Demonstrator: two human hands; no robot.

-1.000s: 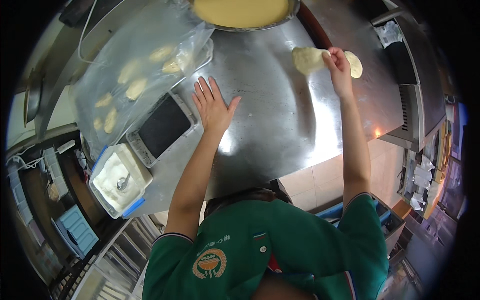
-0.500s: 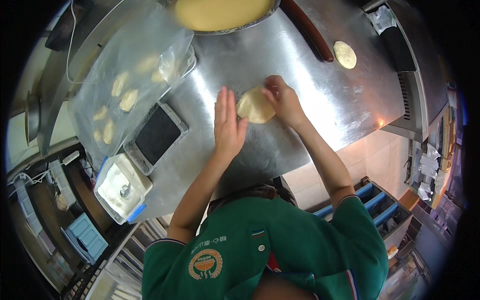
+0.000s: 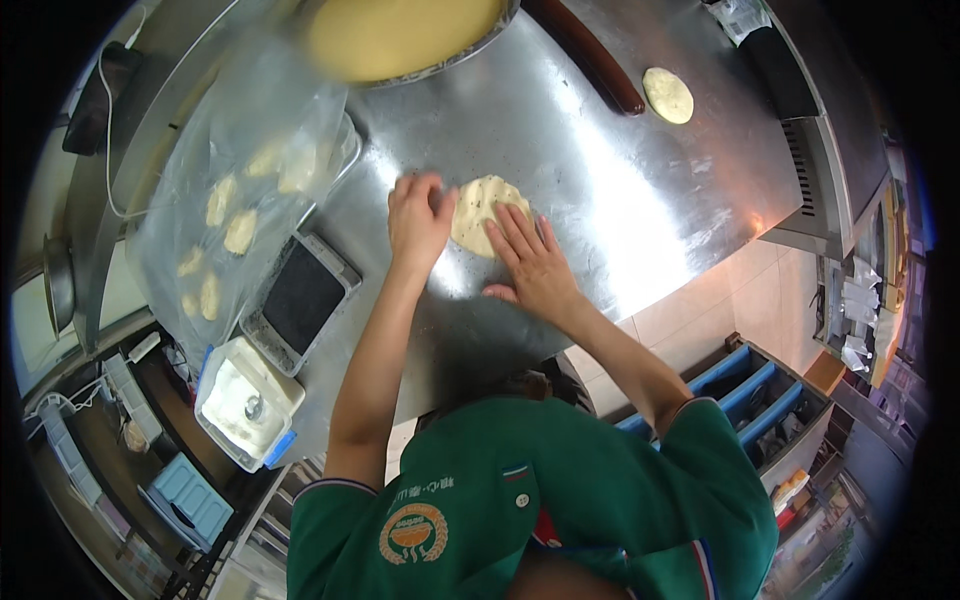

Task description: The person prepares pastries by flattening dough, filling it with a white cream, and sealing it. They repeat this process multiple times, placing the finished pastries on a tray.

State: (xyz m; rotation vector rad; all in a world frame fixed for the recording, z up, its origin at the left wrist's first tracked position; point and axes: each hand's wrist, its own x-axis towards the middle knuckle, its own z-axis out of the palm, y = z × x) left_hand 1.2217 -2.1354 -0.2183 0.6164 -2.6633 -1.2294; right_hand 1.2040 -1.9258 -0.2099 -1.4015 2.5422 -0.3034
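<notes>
A flat round of pale dough (image 3: 480, 240) lies on the steel table between my hands, its upper face dotted with dark specks. My right hand (image 3: 533, 265) is open, its outstretched fingers lying on the right part of the dough and its thumb spread off to the near side. At the dough's left edge is my left hand (image 3: 415, 225), fingers loosely bent and thumb apart; its fingertips are slightly blurred. I see nothing held in it. A second dough round (image 3: 668, 95) sits at the far right, beside a long dark-red rolling pin (image 3: 590, 55).
A large bowl of yellow batter (image 3: 400, 40) stands at the far side of the steel table (image 3: 560, 160). Leftward, clear plastic covers several dough pieces (image 3: 240, 232). Nearer are a tray with a dark inside (image 3: 300, 295) and a blue-clipped tub of white stuff (image 3: 245, 400).
The dough's plain upper face now shows dark specks. My right hand has gone from gripping its right edge to lying flat on it. My left hand has bent its fingers.
</notes>
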